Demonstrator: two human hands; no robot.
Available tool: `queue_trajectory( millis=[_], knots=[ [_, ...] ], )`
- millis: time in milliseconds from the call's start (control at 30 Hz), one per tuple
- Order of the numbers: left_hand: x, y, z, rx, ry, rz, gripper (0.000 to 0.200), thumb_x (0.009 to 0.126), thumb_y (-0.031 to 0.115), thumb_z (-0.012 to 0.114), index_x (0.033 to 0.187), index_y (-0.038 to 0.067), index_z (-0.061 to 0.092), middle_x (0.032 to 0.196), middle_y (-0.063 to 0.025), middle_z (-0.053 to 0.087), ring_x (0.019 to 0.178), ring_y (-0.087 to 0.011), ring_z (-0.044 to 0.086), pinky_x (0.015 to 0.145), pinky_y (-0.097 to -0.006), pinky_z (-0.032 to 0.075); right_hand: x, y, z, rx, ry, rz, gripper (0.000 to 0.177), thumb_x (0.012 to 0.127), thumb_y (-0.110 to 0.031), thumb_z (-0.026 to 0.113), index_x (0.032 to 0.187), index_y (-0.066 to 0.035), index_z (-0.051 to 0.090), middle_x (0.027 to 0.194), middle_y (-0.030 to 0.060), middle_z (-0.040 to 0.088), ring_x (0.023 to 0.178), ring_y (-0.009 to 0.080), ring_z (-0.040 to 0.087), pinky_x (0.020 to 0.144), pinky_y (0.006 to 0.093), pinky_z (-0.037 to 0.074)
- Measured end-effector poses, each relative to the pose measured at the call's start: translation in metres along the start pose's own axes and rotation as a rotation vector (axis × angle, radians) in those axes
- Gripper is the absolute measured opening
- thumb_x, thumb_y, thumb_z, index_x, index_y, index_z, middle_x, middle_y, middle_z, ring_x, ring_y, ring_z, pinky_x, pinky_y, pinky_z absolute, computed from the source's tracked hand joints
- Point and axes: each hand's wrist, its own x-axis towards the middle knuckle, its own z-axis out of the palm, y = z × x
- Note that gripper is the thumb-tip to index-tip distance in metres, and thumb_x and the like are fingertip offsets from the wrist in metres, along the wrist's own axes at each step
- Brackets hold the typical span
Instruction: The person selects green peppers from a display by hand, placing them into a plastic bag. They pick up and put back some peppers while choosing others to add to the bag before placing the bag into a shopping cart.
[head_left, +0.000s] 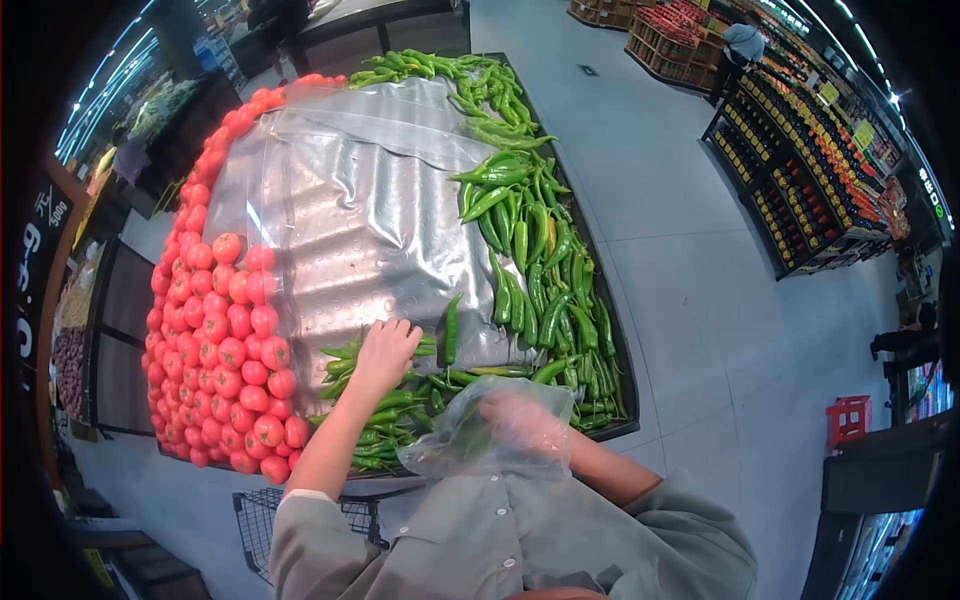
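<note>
My left hand [390,350] reaches down at the near edge of the display, its fingers curled over long green peppers [425,347]. Pepper ends stick out beside the knuckles; the fingertips are hidden. A clear plastic bag [455,425] hangs in front of my shirt, with something green showing through it. My right hand [525,420] grips this bag, seen blurred through the thin film. Just right of my left hand, a single green pepper [451,330] lies on the silvery liner [370,220]. More peppers [560,280] are heaped along the right side.
Red tomatoes [220,360] are piled along the display's left side. A wire shopping cart [250,530] stands below my left arm. Bottle shelves [800,170] and a person [742,45] are across the aisle. A red basket [848,420] sits at the right.
</note>
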Motion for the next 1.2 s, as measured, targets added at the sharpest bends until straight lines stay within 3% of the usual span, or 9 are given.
queue_trajectory(
  millis=[267, 333, 433, 500, 733, 800, 1033, 1100, 1200],
  knots=[
    [-0.006, 0.017, -0.012, -0.101, 0.236, -0.183, 0.049, 0.075, 0.028, 0.083, 0.113, 0.004, 0.064, 0.125, -0.0133, 0.058, 0.121, -0.0328, 0.053, 0.103, -0.0483, 0.041, 0.020, -0.004, 0.043, -0.172, -0.195, -0.041, 0.042, 0.084, -0.029, 0.064, 0.115, -0.001, 0.064, 0.109, 0.0186, 0.066, 0.101, 0.0359, 0.066, 0.088, 0.0460, 0.054],
    [-0.012, 0.048, -0.015, -0.410, 0.381, -0.283, 0.041, 0.077, 0.025, 0.082, 0.107, 0.002, 0.066, 0.124, -0.0146, 0.060, 0.118, -0.0337, 0.055, 0.100, -0.0469, 0.044, 0.023, -0.006, 0.045, -0.214, -0.230, -0.033, 0.047, 0.086, -0.037, 0.063, 0.115, -0.001, 0.065, 0.108, 0.0182, 0.067, 0.101, 0.0346, 0.068, 0.087, 0.0456, 0.055],
    [-0.027, 0.092, -0.009, -0.761, 0.364, -0.323, 0.031, 0.080, 0.022, 0.080, 0.098, 0.000, 0.068, 0.113, -0.0156, 0.064, 0.108, -0.0336, 0.061, 0.093, -0.0437, 0.049, 0.032, -0.013, 0.036, -0.236, -0.318, -0.009, 0.053, 0.084, -0.046, 0.065, 0.112, -0.001, 0.068, 0.110, 0.0197, 0.068, 0.101, 0.0334, 0.069, 0.085, 0.0468, 0.056],
    [-0.037, 0.112, -0.001, -0.817, 0.384, -0.356, 0.027, 0.080, 0.018, 0.080, 0.095, -0.001, 0.068, 0.107, -0.0158, 0.065, 0.102, -0.0337, 0.063, 0.089, -0.0421, 0.050, 0.042, -0.030, 0.018, -0.223, -0.556, 0.205, 0.056, 0.081, -0.052, 0.067, 0.107, -0.003, 0.071, 0.108, 0.0195, 0.070, 0.102, 0.0319, 0.069, 0.084, 0.0442, 0.056],
    [-0.073, 0.143, 0.019, -1.027, 0.438, -0.622, 0.019, 0.083, 0.013, 0.077, 0.091, -0.001, 0.067, 0.096, -0.0149, 0.067, 0.090, -0.0328, 0.066, 0.083, -0.0382, 0.051, 0.044, -0.044, 0.025, -0.374, -0.435, 0.282, 0.042, 0.077, -0.043, 0.073, 0.100, -0.008, 0.076, 0.100, 0.0126, 0.074, 0.100, 0.0300, 0.071, 0.084, 0.0480, 0.053],
    [-0.082, 0.144, 0.023, -1.022, 0.437, -0.631, 0.018, 0.083, 0.013, 0.077, 0.091, 0.000, 0.067, 0.095, -0.0148, 0.067, 0.090, -0.0323, 0.066, 0.082, -0.0379, 0.051, 0.052, -0.035, 0.028, -0.409, -0.648, 0.260, 0.060, 0.080, -0.060, 0.068, 0.107, -0.008, 0.075, 0.105, 0.0158, 0.072, 0.103, 0.0306, 0.069, 0.089, 0.0508, 0.046],
    [-0.091, 0.145, 0.026, -1.040, 0.388, -0.706, 0.017, 0.086, 0.014, 0.076, 0.089, 0.000, 0.067, 0.089, -0.0138, 0.067, 0.085, -0.0314, 0.066, 0.080, -0.0367, 0.051, 0.059, -0.030, 0.000, -0.247, -0.725, 0.283, 0.057, 0.078, -0.055, 0.071, 0.112, -0.010, 0.074, 0.110, 0.0150, 0.073, 0.104, 0.0324, 0.069, 0.088, 0.0479, 0.053],
    [-0.089, 0.144, 0.031, -1.035, 0.394, -0.687, 0.015, 0.085, 0.012, 0.076, 0.090, -0.001, 0.068, 0.089, -0.0132, 0.067, 0.082, -0.0278, 0.065, 0.078, -0.0348, 0.052, 0.055, -0.030, -0.006, -0.153, -0.656, 0.290, 0.041, 0.072, -0.037, 0.076, 0.106, -0.013, 0.077, 0.107, 0.0129, 0.074, 0.101, 0.0325, 0.070, 0.087, 0.0453, 0.055],
    [-0.084, 0.145, 0.031, -1.052, 0.381, -0.659, 0.014, 0.085, 0.009, 0.075, 0.090, -0.001, 0.068, 0.087, -0.0122, 0.067, 0.079, -0.0240, 0.065, 0.075, -0.0329, 0.052, 0.047, -0.019, 0.000, -0.104, -0.701, 0.261, 0.049, 0.076, -0.041, 0.074, 0.114, -0.010, 0.073, 0.110, 0.0184, 0.072, 0.103, 0.0351, 0.069, 0.088, 0.0465, 0.054]
  ],
)
